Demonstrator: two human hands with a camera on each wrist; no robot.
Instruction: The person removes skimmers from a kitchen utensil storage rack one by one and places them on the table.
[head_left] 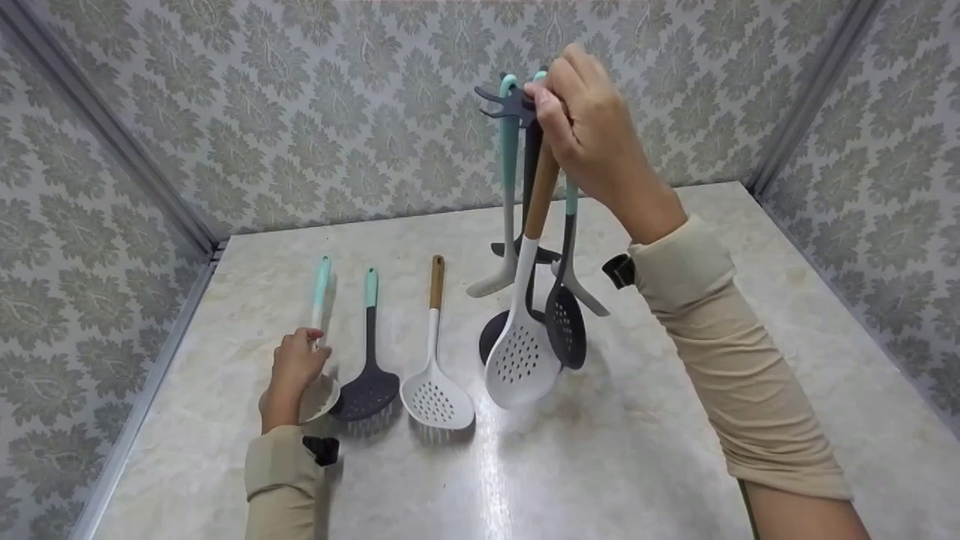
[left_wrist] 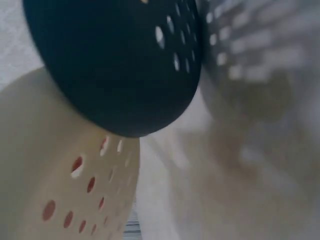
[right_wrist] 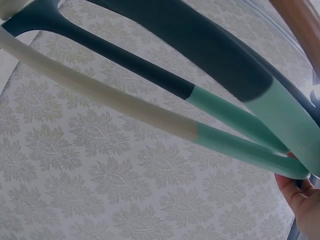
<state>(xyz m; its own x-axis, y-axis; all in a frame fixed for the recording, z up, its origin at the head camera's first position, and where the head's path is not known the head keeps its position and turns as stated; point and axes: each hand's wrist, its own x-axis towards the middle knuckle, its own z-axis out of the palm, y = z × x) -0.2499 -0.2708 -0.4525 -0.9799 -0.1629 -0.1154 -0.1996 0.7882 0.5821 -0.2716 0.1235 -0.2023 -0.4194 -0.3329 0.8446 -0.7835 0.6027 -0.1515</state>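
Note:
On the table at left, my left hand (head_left: 295, 367) pinches the pale neck of a slotted skimmer with a teal handle (head_left: 322, 277). Its cream perforated bowl (left_wrist: 75, 175) shows large in the left wrist view; no fingers appear there. High at centre right, my right hand (head_left: 589, 112) grips the top hub of a dark hook rack (head_left: 512, 105), fingers curled; the hand covers part of the hub. Utensils hang around it: a white slotted skimmer with a wooden handle (head_left: 521, 364), a dark slotted spoon (head_left: 566, 326), and several with teal handles (right_wrist: 250, 155).
Beside the left hand lie a dark slotted turner with a teal handle (head_left: 367, 390) and a white slotted skimmer with a wooden handle (head_left: 437, 397). All rest on the pale marbled table (head_left: 637, 450). A patterned wall (head_left: 360, 112) stands behind, with side panels left and right.

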